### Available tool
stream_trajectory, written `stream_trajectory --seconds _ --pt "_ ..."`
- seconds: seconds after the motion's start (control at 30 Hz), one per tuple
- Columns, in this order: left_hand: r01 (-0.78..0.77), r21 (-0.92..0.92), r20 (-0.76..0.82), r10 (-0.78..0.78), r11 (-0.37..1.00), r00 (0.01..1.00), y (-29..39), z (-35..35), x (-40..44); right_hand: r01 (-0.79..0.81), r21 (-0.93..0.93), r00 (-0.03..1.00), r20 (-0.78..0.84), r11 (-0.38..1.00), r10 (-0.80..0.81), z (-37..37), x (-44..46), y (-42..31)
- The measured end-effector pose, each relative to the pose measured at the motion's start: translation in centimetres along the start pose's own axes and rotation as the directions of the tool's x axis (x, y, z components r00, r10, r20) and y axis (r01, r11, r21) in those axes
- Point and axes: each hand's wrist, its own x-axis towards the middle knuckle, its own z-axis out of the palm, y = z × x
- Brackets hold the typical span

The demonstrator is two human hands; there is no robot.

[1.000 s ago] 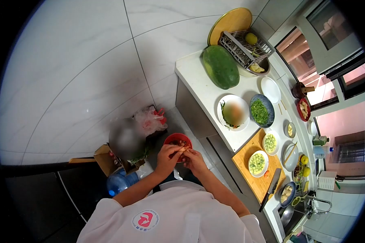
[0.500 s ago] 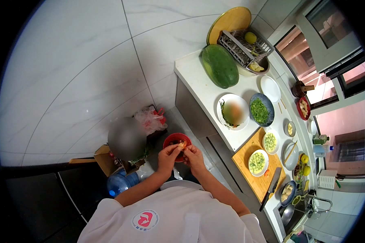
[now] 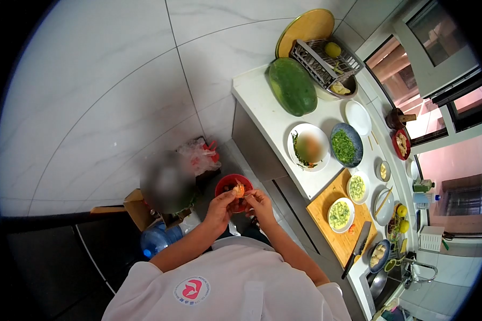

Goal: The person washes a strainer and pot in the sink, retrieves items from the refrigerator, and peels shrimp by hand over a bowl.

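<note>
Over a red bucket (image 3: 225, 182) on the floor, my left hand (image 3: 220, 208) holds a small orange piece, probably a shrimp (image 3: 239, 190), between thumb and fingers. My right hand (image 3: 258, 204) is close beside it, its thumb and fingertips pinched at the shrimp's right side. What exactly lies between the right fingertips is too small to make out. Dark bits lie inside the bucket, partly hidden behind my hands.
To the right runs a white counter (image 3: 251, 88) with a watermelon (image 3: 292, 86), a bowl of chopped greens (image 3: 343, 146), and a cutting board (image 3: 322, 206) bearing a knife (image 3: 357, 249) and white bowls. At left stand a water jug (image 3: 158, 242) and a cardboard box (image 3: 136, 206).
The orange piece now shows larger and higher between my hands. My right hand has shifted slightly right and up, its fingers opening a little away from my left hand.
</note>
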Motion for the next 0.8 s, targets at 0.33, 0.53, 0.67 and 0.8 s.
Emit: stream_trajectory --seconds 0.33,0.53,0.67,0.8 --pt "-0.504 0.53 0.131 0.522 0.681 0.843 -1.5 0.6 -0.4 -0.418 0.345 0.908 0.152 0.84 0.39 0.9 -1.0 -2.5" --pt "-0.553 0.579 0.191 0.56 0.6 0.806 -2.0 -0.2 0.3 -0.424 0.363 0.905 0.172 0.829 0.388 0.9 -0.9 -1.8" --pt "-0.518 0.522 0.171 0.512 0.678 0.842 -1.8 0.1 0.1 -0.402 0.311 0.916 0.138 0.861 0.377 1.1 -1.0 -2.2" --pt "-0.374 0.453 0.085 0.378 0.81 0.922 -1.1 0.8 -0.5 -0.317 0.258 0.948 0.069 0.913 0.31 1.2 -1.0 -2.1"
